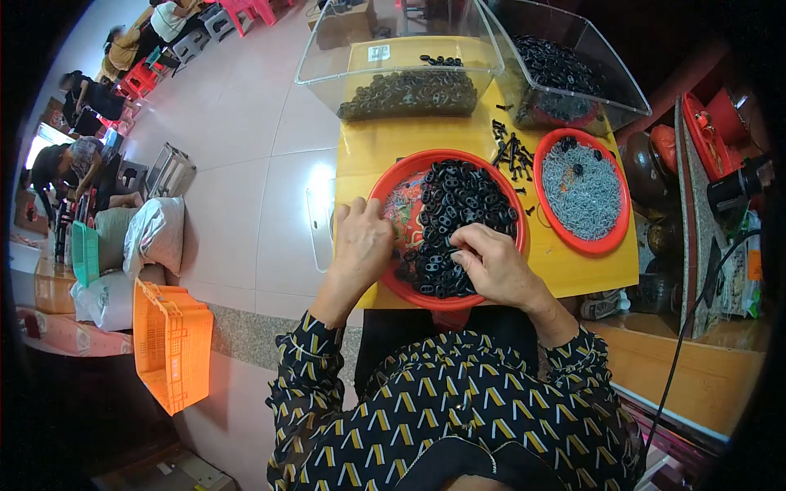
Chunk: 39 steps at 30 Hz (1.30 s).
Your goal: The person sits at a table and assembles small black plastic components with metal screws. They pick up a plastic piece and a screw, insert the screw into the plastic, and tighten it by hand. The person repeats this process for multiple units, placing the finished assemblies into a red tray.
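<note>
A round red basin (400, 174) with a patterned bottom holds a heap of small black oval pieces (458, 200), each with two holes. My left hand (363, 245) is closed at the basin's left rim, its fingers curled; whatever they hold is hidden. Over the right part of the heap, my right hand (501, 268) pinches with thumb and forefinger at a small black piece, mostly covered by the fingertips. To the right stands a second red basin (626, 204) full of silver screws (580, 196), with a few black pieces on top.
Loose black parts (513, 155) lie on the yellow tabletop (565, 274). Behind are two clear bins (401, 78) (565, 69) of black parts. An orange crate (170, 344) and white sacks (155, 233) stand on the left floor. A black cable (684, 327) hangs at right. Other people work far left.
</note>
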Available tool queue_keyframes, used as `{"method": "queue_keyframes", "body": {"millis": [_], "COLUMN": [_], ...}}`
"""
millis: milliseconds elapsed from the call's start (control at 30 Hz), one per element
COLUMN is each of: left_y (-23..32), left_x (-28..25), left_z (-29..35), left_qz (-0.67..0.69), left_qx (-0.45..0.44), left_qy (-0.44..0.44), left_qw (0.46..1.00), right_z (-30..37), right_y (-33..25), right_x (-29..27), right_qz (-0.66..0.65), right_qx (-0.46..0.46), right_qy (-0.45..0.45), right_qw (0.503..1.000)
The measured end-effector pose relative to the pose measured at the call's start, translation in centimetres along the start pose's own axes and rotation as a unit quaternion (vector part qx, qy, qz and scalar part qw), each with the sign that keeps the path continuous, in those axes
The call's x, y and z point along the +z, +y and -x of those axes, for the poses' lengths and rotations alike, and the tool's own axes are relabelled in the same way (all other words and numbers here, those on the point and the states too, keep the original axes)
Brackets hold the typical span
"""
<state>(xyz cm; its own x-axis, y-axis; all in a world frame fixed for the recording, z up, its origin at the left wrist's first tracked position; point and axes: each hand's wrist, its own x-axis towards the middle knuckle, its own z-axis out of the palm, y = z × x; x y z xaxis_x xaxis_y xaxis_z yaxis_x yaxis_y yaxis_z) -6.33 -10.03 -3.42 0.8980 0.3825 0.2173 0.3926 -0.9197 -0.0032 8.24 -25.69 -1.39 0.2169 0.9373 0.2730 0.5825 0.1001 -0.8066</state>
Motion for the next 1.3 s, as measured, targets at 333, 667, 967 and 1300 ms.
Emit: {"method": "queue_keyframes", "body": {"millis": [333,667,967,1300], "left_y": [0.4,0.5,3.8,5.4], "left_x": [1.1,1.2,0.4,0.6], "left_z": [-0.9,1.2,3.8,4.6], "left_qz": [-0.042,0.43,0.802,0.884], "left_qx": [0.038,-0.117,-0.195,-0.202], "left_qy": [-0.07,0.146,0.061,0.061], "left_qw": [0.996,0.883,0.562,0.418], "right_z": [1.1,0.7,1.0,1.5], "right_y": [0.1,-0.3,-0.3,-0.1], "right_x": [1.0,0.7,1.7,2.3], "right_qz": [-0.015,-0.266,-0.478,-0.545], "right_qx": [0.007,0.219,0.249,0.259], "right_qy": [-0.026,-0.051,-0.038,-0.008], "right_qw": [1.0,0.937,0.841,0.798]}}
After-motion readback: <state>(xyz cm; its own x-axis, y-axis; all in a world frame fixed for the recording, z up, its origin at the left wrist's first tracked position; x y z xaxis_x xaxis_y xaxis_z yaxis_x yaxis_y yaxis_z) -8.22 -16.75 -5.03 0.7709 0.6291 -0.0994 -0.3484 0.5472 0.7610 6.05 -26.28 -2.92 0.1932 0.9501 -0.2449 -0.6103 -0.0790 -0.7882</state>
